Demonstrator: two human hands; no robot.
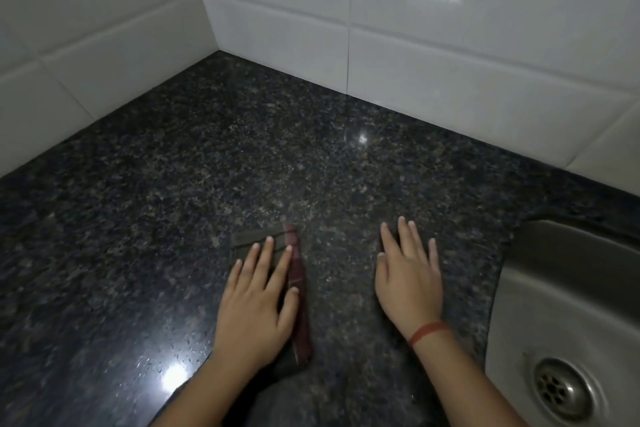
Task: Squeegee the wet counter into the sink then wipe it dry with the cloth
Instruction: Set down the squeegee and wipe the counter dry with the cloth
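Observation:
A folded cloth (298, 291), dark grey with a maroon striped edge, lies flat on the dark speckled granite counter (207, 156). My left hand (258, 302) presses down on it with fingers spread flat, covering most of it. My right hand (408, 274) rests palm-down on the bare counter to the right of the cloth, fingers apart, holding nothing; a red thread band circles that wrist. The steel sink (540, 288) with its round drain (562, 388) sits at the right edge. No squeegee is in view.
White tiled walls (450, 28) meet in a corner behind the counter. Small water droplets and a light glare show on the counter at the lower left (173, 374). The counter's front edge runs under my forearms.

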